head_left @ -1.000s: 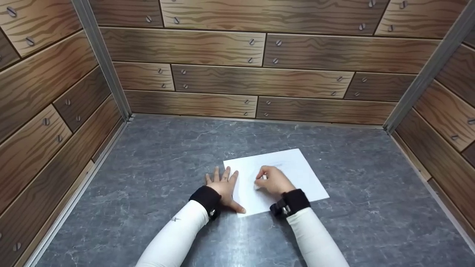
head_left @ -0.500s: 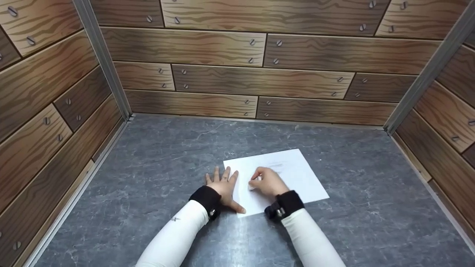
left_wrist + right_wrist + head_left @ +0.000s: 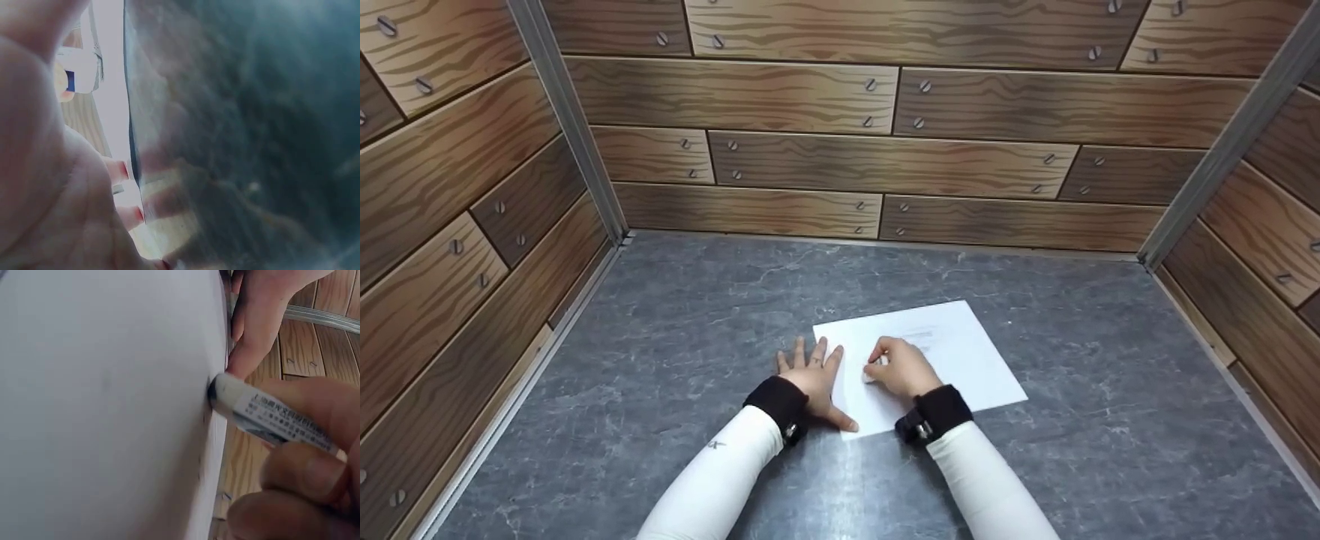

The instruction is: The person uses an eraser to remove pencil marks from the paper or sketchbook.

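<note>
A white sheet of paper point(image 3: 975, 367) lies on the grey surface, with faint grey pencil-like marks near its upper middle. On its left edge my left hand point(image 3: 810, 384) rests with fingers spread, the thumb on the near left corner. My right hand point(image 3: 909, 369) pinches a white eraser point(image 3: 253, 408) between thumb and fingers. The right wrist view shows its printed sleeve and a blackened end touching the paper. In the left wrist view the eraser point(image 3: 84, 70) shows a white and blue side. From the head, most of it is hidden by the fingers.
The grey marbled tabletop point(image 3: 697, 300) spreads all round the paper. Wood-patterned walls stand at the back point(image 3: 810, 161), left point(image 3: 427, 285) and right point(image 3: 1252, 292), with grey metal posts at the corners. Each wrist carries a black strap with a small camera.
My right hand has shifted a little left across the paper with the eraser, uncovering more of the grey marks. In the last half second it has barely moved. The left hand stays in place.
</note>
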`<state>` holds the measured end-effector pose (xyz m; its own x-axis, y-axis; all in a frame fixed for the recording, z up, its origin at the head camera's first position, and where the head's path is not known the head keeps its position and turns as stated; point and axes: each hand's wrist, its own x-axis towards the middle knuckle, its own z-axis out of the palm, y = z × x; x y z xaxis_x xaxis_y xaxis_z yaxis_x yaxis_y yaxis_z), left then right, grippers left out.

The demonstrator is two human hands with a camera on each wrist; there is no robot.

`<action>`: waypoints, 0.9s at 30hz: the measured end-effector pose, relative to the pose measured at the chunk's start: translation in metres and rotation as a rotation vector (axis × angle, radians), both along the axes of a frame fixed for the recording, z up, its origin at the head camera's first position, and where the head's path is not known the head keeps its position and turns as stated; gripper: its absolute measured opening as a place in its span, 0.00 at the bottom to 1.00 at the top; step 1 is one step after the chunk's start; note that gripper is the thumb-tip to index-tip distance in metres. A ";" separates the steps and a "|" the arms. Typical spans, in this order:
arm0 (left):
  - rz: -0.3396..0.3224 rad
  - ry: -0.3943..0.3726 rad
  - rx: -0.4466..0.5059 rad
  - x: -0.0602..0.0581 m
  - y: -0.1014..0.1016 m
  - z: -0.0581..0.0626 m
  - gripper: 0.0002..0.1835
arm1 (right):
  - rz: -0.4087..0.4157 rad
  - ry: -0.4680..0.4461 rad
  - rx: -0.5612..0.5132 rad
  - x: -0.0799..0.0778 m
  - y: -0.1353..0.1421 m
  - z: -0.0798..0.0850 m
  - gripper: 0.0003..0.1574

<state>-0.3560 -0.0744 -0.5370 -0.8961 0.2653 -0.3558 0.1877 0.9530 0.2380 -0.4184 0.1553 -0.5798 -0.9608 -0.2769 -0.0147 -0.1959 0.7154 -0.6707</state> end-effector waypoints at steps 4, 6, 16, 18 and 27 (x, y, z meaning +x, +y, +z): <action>0.002 -0.014 -0.001 0.000 0.001 0.000 0.77 | -0.123 0.050 0.046 0.004 -0.002 0.000 0.10; 0.006 -0.023 0.000 0.001 0.000 0.000 0.77 | -0.077 0.062 0.054 0.005 -0.006 0.000 0.09; 0.001 0.002 0.001 0.002 0.001 0.001 0.77 | -0.082 0.051 0.069 0.004 -0.008 0.001 0.10; 0.003 0.014 0.009 0.002 0.000 -0.001 0.77 | -0.041 0.049 0.069 0.004 -0.012 0.000 0.10; 0.012 0.010 0.014 0.004 0.001 0.001 0.77 | -0.085 0.048 0.053 0.005 -0.012 0.002 0.13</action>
